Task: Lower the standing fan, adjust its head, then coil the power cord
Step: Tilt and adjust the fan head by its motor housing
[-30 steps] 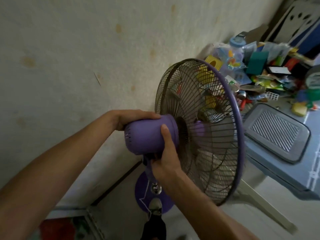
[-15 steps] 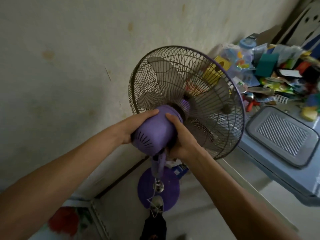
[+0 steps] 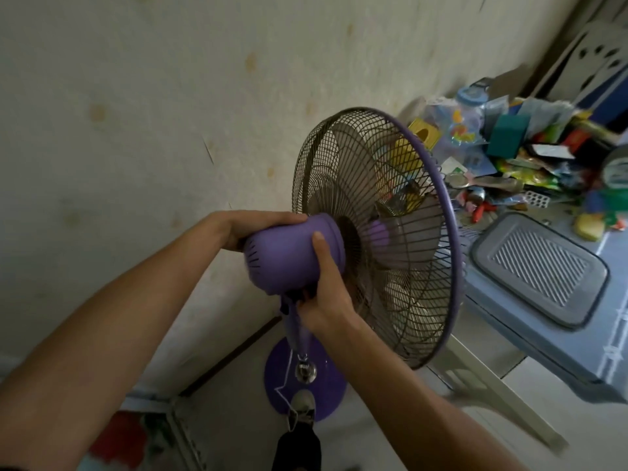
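I held the purple motor housing of the standing fan between both hands: my left hand closed over its far side, my right hand wrapped under it at the neck joint, thumb lying up the near side. The fan stood by the wall, its wire guard facing a cluttered table. I judged the housing rigid, smooth and top-heavy, so it was the place to grip; the thin guard would likely flex.

A grey tray lies on a cluttered blue table.
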`<state>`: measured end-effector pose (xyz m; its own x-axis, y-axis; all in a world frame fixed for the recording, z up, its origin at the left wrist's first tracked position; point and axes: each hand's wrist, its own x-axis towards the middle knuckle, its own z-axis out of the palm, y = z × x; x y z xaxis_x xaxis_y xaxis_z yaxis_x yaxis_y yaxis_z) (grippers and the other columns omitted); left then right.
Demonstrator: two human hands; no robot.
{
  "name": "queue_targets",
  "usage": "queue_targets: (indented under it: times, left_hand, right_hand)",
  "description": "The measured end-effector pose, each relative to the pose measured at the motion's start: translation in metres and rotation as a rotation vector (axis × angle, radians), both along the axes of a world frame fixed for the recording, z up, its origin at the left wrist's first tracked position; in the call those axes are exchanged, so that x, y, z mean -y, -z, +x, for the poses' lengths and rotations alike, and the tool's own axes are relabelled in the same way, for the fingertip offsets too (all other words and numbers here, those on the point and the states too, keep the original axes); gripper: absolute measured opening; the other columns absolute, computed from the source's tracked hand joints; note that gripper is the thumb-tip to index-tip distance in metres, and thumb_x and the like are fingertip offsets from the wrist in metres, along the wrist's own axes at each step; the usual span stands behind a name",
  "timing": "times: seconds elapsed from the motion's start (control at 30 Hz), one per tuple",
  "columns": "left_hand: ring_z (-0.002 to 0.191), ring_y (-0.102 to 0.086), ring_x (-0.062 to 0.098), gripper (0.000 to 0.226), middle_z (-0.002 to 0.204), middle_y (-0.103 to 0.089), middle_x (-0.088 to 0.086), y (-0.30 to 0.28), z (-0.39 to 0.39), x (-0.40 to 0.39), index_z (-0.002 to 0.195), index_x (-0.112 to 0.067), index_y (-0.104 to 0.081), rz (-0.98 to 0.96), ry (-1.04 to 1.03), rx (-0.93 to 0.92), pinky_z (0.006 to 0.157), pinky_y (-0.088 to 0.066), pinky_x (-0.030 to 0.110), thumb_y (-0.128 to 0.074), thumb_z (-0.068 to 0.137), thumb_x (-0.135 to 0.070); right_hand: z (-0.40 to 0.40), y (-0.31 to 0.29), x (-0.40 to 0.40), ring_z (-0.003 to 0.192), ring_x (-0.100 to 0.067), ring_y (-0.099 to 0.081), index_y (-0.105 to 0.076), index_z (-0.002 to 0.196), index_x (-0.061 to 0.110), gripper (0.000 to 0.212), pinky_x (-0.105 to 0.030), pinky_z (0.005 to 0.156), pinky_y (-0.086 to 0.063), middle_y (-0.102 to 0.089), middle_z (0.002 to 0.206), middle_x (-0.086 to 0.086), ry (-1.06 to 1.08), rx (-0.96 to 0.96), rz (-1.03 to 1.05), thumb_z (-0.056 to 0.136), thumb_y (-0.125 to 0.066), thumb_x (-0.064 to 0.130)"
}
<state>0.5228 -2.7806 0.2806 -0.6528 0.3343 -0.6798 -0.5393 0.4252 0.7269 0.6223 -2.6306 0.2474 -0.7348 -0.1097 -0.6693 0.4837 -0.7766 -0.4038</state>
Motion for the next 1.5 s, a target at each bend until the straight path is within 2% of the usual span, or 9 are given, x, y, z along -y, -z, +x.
queue_targets:
  times: [0.43,0.7,0.87,1.0,1.07,1.17,1.3,1.4,1.5]
  left_hand:
    - [0.095,-0.074,0.025,0.048,0.109,-0.077,0.009,0.005,0.013,-0.02,0.115,-0.018,-0.072,0.034,-0.154,-0.151,0.075,-0.06,0.036,-0.059,0.089,-0.057]
    - [0.102,-0.071,0.025,0.048,0.109,-0.076,0.004,0.02,0.035,-0.02,0.114,-0.02,-0.071,0.085,-0.34,-0.354,0.085,-0.057,0.04,-0.06,0.086,-0.057]
    - [0.1,-0.068,0.02,0.039,0.106,-0.073,-0.005,0.016,0.046,-0.022,0.108,-0.028,-0.07,-0.02,-0.387,-0.437,0.07,-0.055,0.034,-0.053,0.092,-0.058]
    - [0.108,-0.062,0.019,0.021,0.113,-0.065,-0.01,0.016,0.055,-0.027,0.106,-0.036,-0.067,-0.077,-0.421,-0.549,0.074,-0.053,0.033,-0.055,0.095,-0.049]
    - [0.111,-0.06,0.022,0.027,0.117,-0.061,-0.008,0.019,0.061,-0.029,0.116,-0.034,-0.062,-0.142,-0.392,-0.662,0.081,-0.052,0.031,-0.063,0.091,-0.045]
    - [0.117,-0.054,0.02,0.064,0.13,-0.051,-0.002,0.024,0.073,-0.034,0.138,-0.022,-0.048,-0.263,-0.356,-0.81,0.096,-0.05,0.037,-0.075,0.083,-0.043]
    - [0.122,-0.051,0.025,0.081,0.143,-0.045,0.007,0.027,0.091,-0.044,0.146,-0.019,-0.038,-0.341,-0.396,-0.883,0.099,-0.051,0.044,-0.079,0.08,-0.039]
    - [0.124,-0.052,0.03,0.081,0.146,-0.045,0.009,0.027,0.1,-0.048,0.148,-0.021,-0.036,-0.378,-0.423,-0.886,0.098,-0.051,0.047,-0.079,0.081,-0.035]
    - [0.125,-0.052,0.033,0.081,0.149,-0.043,0.009,0.027,0.106,-0.052,0.15,-0.023,-0.033,-0.371,-0.45,-0.858,0.097,-0.051,0.047,-0.078,0.083,-0.031]
  right_hand:
    - [0.0,-0.004,-0.023,0.104,-0.034,-0.068,-0.037,0.152,0.013,0.089,-0.043,0.064,-0.063,-0.062,0.136,-0.017,-0.039,-0.028,-0.018,0.08,-0.081,0.043]
    - [0.0,-0.002,-0.03,0.089,-0.027,-0.071,-0.041,0.149,0.011,0.088,-0.034,0.056,-0.062,-0.07,0.101,-0.008,-0.062,-0.038,-0.011,0.077,-0.084,0.041]
    - [0.0,0.012,-0.038,0.113,-0.034,-0.067,-0.039,0.151,0.009,0.091,-0.045,0.091,-0.06,-0.062,0.137,-0.016,-0.144,-0.055,0.009,0.077,-0.083,0.039]
    - [0.01,0.001,-0.055,0.115,-0.03,-0.065,-0.05,0.143,0.008,0.057,-0.046,0.108,-0.049,-0.067,0.13,-0.013,-0.271,-0.101,0.129,0.095,-0.066,0.035]
    - [0.028,-0.015,-0.072,0.113,-0.027,-0.066,-0.06,0.132,0.01,0.04,-0.037,0.104,-0.052,-0.07,0.123,-0.01,-0.427,-0.259,0.333,0.099,-0.059,0.032]
    - [0.06,-0.033,-0.104,0.097,-0.006,-0.063,-0.066,0.113,0.018,0.026,-0.013,0.079,-0.051,-0.065,0.107,0.007,-0.574,-0.833,1.093,0.093,-0.062,0.034]
    - [0.082,-0.059,-0.16,0.111,-0.007,-0.057,-0.071,0.106,0.022,0.019,-0.023,0.094,-0.05,-0.062,0.117,0.006,-0.145,-1.284,1.587,0.089,-0.064,0.027]
    - [0.07,-0.061,-0.195,0.136,-0.03,-0.04,-0.059,0.128,0.021,0.048,-0.046,0.109,-0.036,-0.045,0.144,-0.011,0.027,-1.104,1.839,0.084,-0.065,0.037]
    - [0.057,-0.053,-0.213,0.15,-0.033,-0.019,-0.018,0.153,0.038,0.093,-0.056,0.115,-0.03,-0.013,0.163,-0.003,-0.316,-0.785,1.692,0.078,-0.066,0.065]
